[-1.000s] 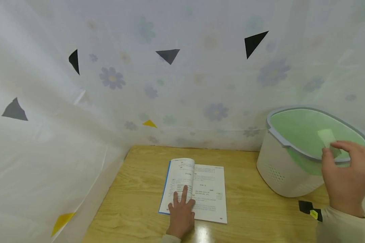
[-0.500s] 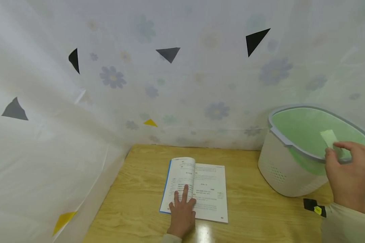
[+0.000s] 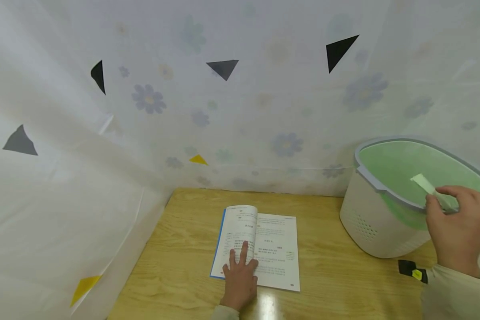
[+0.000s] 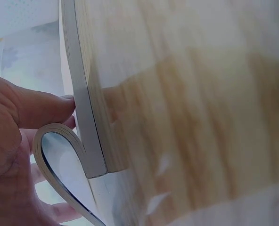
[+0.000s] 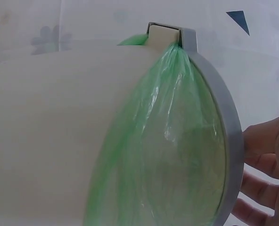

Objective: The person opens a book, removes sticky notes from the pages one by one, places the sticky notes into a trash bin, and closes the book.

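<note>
An open book (image 3: 278, 249) with a blue cover edge lies on the wooden table. My left hand (image 3: 239, 280) rests on its left page and inner fold, fingers spread. From the left wrist, my thumb (image 4: 45, 106) touches the book's thick page block (image 4: 85, 122), beside a curled-over section of pages. At right, my right hand (image 3: 464, 226) pinches a small pale strip, apparently paper (image 3: 423, 183), between thumb and forefinger over the mouth of a bin (image 3: 368, 213). In the right wrist view, this hand (image 5: 266, 174) is partly behind the bin's grey rim (image 5: 233, 127); the strip is hidden there.
A green plastic bag (image 5: 177, 117) lines the bin and hangs over its side. Black and yellow pieces (image 3: 413, 271) are at my right cuff. Behind the wooden table (image 3: 176, 258) hangs a white flowered sheet (image 3: 240, 133) with dark and yellow triangles.
The pale strip has tilted to the left in my right hand's pinch. My left hand keeps its place on the book. The head view has shifted slightly.
</note>
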A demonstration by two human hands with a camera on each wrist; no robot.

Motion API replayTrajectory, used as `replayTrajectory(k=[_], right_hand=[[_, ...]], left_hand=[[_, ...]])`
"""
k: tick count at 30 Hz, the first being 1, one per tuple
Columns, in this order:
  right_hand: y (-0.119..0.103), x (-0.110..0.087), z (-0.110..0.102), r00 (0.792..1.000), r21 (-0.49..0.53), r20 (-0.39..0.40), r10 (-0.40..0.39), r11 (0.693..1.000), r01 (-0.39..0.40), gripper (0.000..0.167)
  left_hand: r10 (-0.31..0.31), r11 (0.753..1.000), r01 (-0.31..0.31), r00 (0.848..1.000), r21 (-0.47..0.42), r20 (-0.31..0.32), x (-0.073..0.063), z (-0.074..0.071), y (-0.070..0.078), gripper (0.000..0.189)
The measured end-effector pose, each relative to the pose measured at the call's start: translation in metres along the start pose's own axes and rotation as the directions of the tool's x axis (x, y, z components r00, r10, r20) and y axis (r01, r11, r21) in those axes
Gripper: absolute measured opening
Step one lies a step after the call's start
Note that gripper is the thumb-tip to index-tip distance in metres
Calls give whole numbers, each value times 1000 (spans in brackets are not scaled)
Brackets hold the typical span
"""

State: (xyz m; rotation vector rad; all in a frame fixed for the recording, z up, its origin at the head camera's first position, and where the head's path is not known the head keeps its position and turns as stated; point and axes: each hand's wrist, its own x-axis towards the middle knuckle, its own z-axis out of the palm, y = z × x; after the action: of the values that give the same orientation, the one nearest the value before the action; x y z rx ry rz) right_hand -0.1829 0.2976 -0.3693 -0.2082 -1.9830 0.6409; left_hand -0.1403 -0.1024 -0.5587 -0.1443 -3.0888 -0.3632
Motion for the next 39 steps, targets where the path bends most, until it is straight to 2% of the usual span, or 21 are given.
replayTrajectory(k=[11, 16, 21, 25, 27, 29, 31, 33, 35, 36, 37, 39], right_hand=[[-4, -2, -2, 1000, -13, 9, -13, 1000, 13, 25], [-15, -9, -5, 1000, -1, -6, -24, 1000, 24, 31], [-42, -24, -3, 994, 123, -44, -100, 987, 105, 31], [-63, -43, 3, 987, 225, -83, -139, 962, 154, 29], [-73, -52, 7, 983, 269, -109, -148, 948, 173, 29], [-82, -61, 14, 978, 308, -141, -157, 931, 194, 29], [-91, -72, 23, 972, 354, -143, -187, 908, 226, 27], [-99, -87, 33, 965, 391, -104, -243, 882, 264, 23], [-107, -107, 43, 953, 427, -1, -304, 861, 275, 16], [-111, -117, 47, 940, 442, 63, -334, 854, 274, 12], [-114, -128, 51, 925, 448, 127, -357, 853, 268, 8], [-118, -149, 57, 889, 442, 253, -382, 863, 245, 6]], left_hand=[[11, 1000, -11, 1000, 20, -19, 0, 4, -1, 31], [19, 999, -18, 999, 30, -31, 0, 4, 0, 32], [-9, 999, 9, 1000, 35, -27, 0, 4, 1, 46], [-42, 999, 41, 999, -8, -25, 0, 1, 2, 62], [-38, 998, 36, 999, -44, -40, 0, -1, 0, 62], [-26, 997, 19, 996, -81, -84, 1, -4, -3, 57], [-25, 994, 8, 986, -106, -164, 3, -5, -7, 49], [-45, 992, 12, 963, -127, -266, 4, -6, -12, 40], [-88, 986, 31, 932, -164, -351, 5, -6, -17, 34], [-114, 981, 43, 918, -190, -380, 6, -7, -18, 32], [-139, 974, 52, 907, -222, -396, 7, -7, -20, 31], [-185, 957, 74, 899, -279, -396, 8, -7, -21, 32]])
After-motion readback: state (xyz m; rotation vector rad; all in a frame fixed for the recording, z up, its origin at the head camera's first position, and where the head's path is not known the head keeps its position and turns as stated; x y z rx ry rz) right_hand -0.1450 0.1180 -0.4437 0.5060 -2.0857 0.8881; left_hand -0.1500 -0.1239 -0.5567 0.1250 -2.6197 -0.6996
